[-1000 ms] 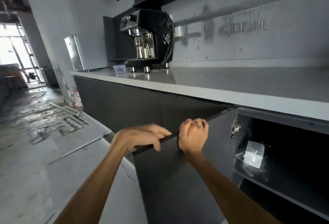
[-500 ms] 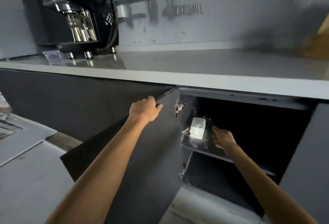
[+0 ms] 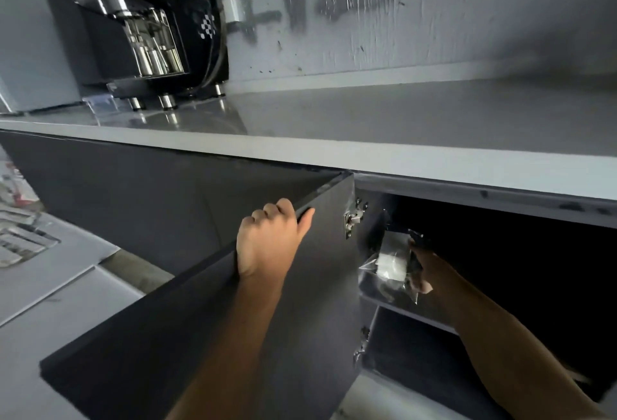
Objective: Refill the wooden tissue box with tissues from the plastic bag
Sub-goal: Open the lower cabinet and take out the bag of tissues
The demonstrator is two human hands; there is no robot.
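Grey plaster wall [image 3: 467, 18] fills the top of the frame, with dark smeared marks on it near the top centre; they look like painted strokes, and I cannot read them as letters. Under the wall a pale grey countertop [image 3: 400, 125] runs across the whole picture. At the upper left an espresso machine [image 3: 150, 25] of black and chrome stands on the countertop, on short metal feet. On its black side there is a small white checkered emblem, but no brand name can be read. A white plug or adapter [image 3: 233, 10] sits on the wall just to the right of the machine.

Below the countertop, a dark cabinet door [image 3: 233, 319] stands open and reaches toward the lower left of the frame. The left hand [image 3: 267, 239] grips the top edge of this door at the centre, the fingers curled over the edge and the thumb lying along it. A metal hinge [image 3: 354, 219] shows just right of this hand.

Right of centre, inside the dark cabinet, a clear plastic bag [image 3: 384, 272] with a white stack of tissues [image 3: 392, 261] in it is over the front of the cabinet shelf [image 3: 410, 314]. The right hand [image 3: 422, 269] is closed on the right side of the bag. No print on the bag is legible.
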